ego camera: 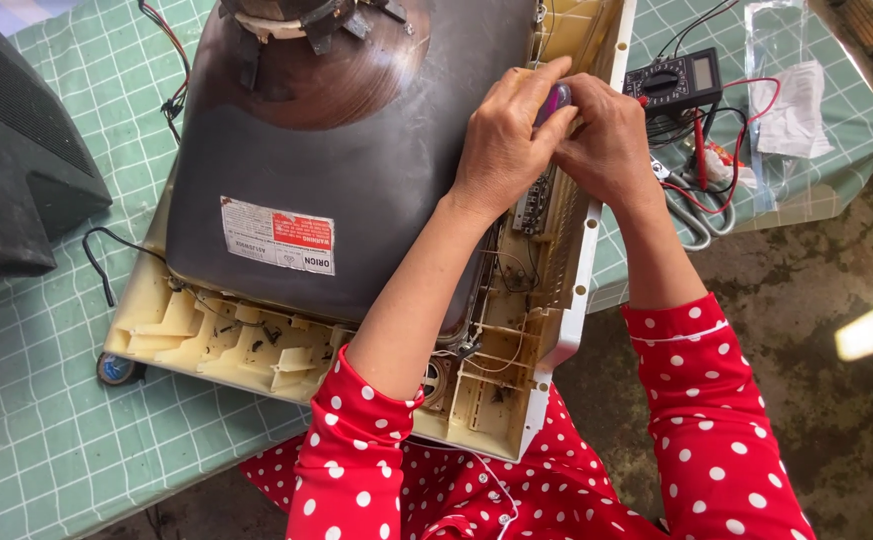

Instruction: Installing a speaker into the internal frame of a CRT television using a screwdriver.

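I have the set (356, 230) lying face down on the worktop (46, 420), its cream shell (556, 330) open toward me, so the dark glass tube (336, 150) bulges upward and the side channel with its wiring is easy to reach from above. Both my hands are pressed together over that right-hand channel. My left hand (501, 150) curls over a purple handle (554, 100), fingers closed around it, and my right hand (606, 145) wraps in from the other side, bracing the same spot; I cannot tell whether the right fingers truly grip the handle or just steady it (the tip is hidden under my knuckles). Just below my hands sits a small circuit strip (534, 205) inside the shell, touching the ribbed wall.

The meter (674, 82) lies just beyond the shell's edge, to the right, with its red and black leads (716, 150) trailing beside it, near enough to grab without shifting. A clear bag (786, 100) rests farther right. The black back cover (16, 160) stands well apart on the left, out of the way.
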